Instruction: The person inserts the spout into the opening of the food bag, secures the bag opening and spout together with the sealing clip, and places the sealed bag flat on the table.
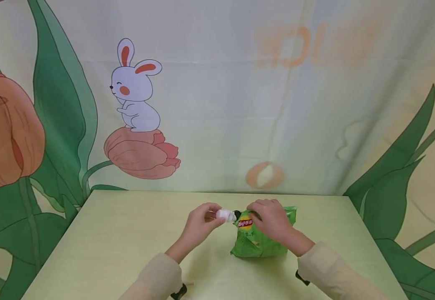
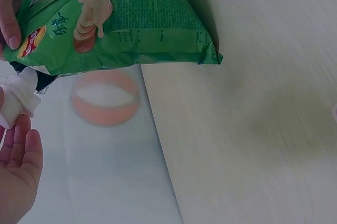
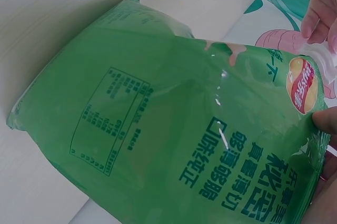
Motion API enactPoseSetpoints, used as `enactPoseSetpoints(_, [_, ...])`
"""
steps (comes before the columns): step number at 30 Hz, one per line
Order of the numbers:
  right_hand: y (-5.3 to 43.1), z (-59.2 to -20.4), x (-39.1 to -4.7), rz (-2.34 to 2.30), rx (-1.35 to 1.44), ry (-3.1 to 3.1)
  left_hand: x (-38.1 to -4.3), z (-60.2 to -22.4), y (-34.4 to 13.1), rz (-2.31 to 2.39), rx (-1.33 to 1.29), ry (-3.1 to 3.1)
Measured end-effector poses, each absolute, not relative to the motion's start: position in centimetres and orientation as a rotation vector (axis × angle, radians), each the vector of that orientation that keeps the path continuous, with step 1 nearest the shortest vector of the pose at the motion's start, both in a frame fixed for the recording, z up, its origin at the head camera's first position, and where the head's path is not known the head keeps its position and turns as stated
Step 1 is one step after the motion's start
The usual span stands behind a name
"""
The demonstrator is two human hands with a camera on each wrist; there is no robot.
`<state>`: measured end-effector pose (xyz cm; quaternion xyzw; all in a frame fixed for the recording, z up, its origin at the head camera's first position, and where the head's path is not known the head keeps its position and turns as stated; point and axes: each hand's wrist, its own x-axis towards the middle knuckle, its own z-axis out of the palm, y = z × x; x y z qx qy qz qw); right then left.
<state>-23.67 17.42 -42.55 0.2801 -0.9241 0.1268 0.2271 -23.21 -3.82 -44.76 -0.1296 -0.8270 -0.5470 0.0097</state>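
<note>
- Green chip bag (image 1: pixel 260 248), Lay's logo (image 1: pixel 245 223) near its gathered end, appears to rest tilted on the bench (image 1: pixel 108 241), right of centre.
- Right hand (image 1: pixel 271 218) grips the bag beside the logo, thumb on the printed face and fingers curled over the edge, likely to steady that end.
- Left hand (image 1: pixel 198 225) pinches a small white piece (image 1: pixel 224 215) between thumb and fingers, apparently to keep it lined up with the bag's end.
- Dark part (image 1: pixel 237 214) sits between white piece and bag; which of them it belongs to cannot be told.
- Bench's back edge runs near both hands in the head view, a printed curtain (image 1: pixel 217 104) behind it; the widest room for moving lies to the left, with a narrower strip between bag and right edge.
</note>
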Motion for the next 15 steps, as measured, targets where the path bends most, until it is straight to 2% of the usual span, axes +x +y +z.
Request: enactPoseSetpoints(15, [17.33,-42.66,-23.77,0.338,0.776,-2.538,-23.59,-45.35,-2.88,-1.718,-0.436,-2.61])
